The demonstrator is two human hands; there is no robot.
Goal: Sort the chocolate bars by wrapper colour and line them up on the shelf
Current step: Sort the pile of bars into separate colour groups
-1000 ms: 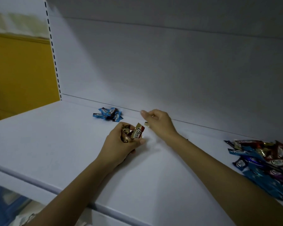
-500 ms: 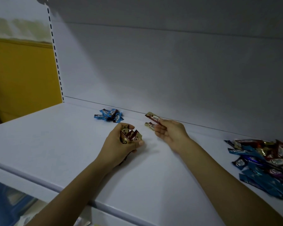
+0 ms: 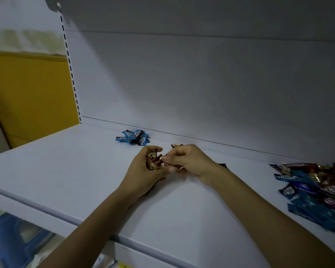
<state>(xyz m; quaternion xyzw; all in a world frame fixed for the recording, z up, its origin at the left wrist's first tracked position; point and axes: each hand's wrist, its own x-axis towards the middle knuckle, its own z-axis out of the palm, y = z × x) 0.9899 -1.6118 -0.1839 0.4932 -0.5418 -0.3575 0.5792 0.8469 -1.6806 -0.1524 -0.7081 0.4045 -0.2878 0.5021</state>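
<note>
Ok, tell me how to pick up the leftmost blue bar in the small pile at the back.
Pinch the leftmost blue bar at its free left end, probably from the front-left: it lies flat, its right end in the small pile, back wall behind.

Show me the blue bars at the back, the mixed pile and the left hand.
blue bars (image 3: pixel 132 137): head view, middle of the heap.
mixed pile (image 3: pixel 317 189): head view, a wrapper near its middle.
left hand (image 3: pixel 143 172): head view, back of the hand gripping brown bars (image 3: pixel 153 161).
</note>
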